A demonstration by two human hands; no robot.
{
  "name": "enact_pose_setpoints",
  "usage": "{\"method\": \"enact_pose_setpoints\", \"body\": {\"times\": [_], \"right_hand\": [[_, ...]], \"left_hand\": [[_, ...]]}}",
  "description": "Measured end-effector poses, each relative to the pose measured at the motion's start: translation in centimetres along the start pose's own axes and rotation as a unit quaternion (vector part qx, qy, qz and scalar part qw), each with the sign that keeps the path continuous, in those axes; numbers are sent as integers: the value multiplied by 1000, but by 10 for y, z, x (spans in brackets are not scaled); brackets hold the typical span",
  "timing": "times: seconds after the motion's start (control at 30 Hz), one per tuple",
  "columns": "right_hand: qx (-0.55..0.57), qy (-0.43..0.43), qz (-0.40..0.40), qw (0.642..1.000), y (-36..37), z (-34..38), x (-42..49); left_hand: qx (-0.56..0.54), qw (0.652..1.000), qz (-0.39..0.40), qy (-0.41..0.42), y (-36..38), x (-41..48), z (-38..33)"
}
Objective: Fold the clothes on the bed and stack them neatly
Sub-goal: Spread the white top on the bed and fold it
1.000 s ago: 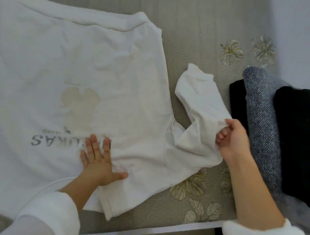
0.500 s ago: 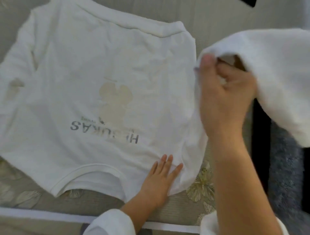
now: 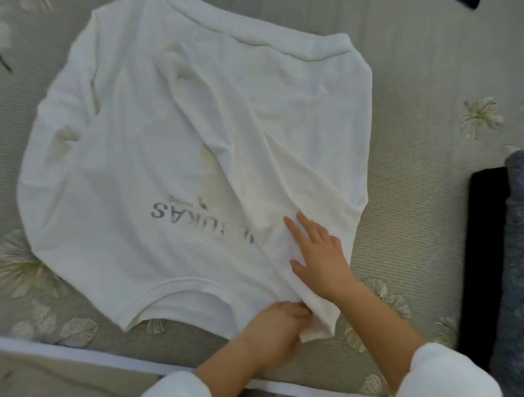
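Note:
A white sweatshirt [image 3: 136, 158] with grey lettering lies flat on the bed, neckline toward me. Its right sleeve [image 3: 246, 136] is folded diagonally across the body, cuff near the far left. My right hand [image 3: 320, 255] rests flat with spread fingers on the folded shoulder part. My left hand [image 3: 272, 326] pinches the fabric at the near shoulder corner, fingers curled on it. A stack of folded dark clothes [image 3: 487, 255], black and grey-blue knit, sits at the right edge.
The bed cover [image 3: 411, 85] is grey-green with pale embroidered flowers. A white piped bed edge [image 3: 71, 354] runs along the near side. A dark item [image 3: 467, 2] shows at the top right corner.
My right hand carried the raised sleeve leftward and laid it across the sweatshirt's body, then came down flat on it. My left hand moved from pressing flat to gripping the near corner.

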State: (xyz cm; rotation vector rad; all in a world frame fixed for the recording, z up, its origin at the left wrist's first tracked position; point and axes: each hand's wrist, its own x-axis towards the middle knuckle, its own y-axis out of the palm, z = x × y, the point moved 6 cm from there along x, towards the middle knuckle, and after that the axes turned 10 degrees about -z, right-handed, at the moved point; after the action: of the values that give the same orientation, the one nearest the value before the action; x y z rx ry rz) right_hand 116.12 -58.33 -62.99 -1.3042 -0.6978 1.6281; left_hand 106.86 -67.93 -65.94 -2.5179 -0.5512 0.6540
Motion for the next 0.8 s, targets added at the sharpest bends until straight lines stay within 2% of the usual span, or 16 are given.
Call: {"method": "enact_pose_setpoints", "body": {"times": [0.03, 0.07, 0.1, 0.17, 0.23, 0.3, 0.33, 0.43, 0.53, 0.6, 0.67, 0.73, 0.8], "right_hand": [[15, 17, -27, 999, -2, -3, 0], [28, 34, -46, 998, -3, -5, 1], [35, 42, -50, 997, -2, -6, 1], [26, 33, -40, 998, 6, -3, 2], [15, 5, -52, 999, 9, 2, 11], [22, -16, -95, 995, 1, 6, 28], [30, -18, -113, 993, -4, 7, 37], [65, -2, -137, 989, -15, 11, 66], [141, 54, -146, 978, -17, 4, 86], [153, 70, -190, 967, -20, -2, 91], [122, 69, -214, 967, -20, -7, 91], [80, 58, -193, 976, -11, -14, 88], [34, 39, -173, 983, 0, -19, 86]], "left_hand": [[-59, 993, -83, -57, -21, -3, 11], [-104, 971, -179, -118, -46, -7, 24], [-133, 935, -279, -174, -72, -12, 41], [-177, 826, -454, -282, -129, -23, 78], [-233, 730, -531, -361, -180, -18, 123], [-288, 671, -552, -404, -225, -1, 162], [-310, 652, -560, -407, -247, 9, 177], [-374, 630, -566, -377, -300, 45, 201], [-438, 603, -550, -377, -323, 77, 212], [-364, 600, -618, -356, -341, 80, 215], [-259, 598, -700, -293, -362, 64, 212], [-252, 586, -712, -293, -362, 43, 228], [-269, 579, -687, -348, -349, 23, 254]]}}
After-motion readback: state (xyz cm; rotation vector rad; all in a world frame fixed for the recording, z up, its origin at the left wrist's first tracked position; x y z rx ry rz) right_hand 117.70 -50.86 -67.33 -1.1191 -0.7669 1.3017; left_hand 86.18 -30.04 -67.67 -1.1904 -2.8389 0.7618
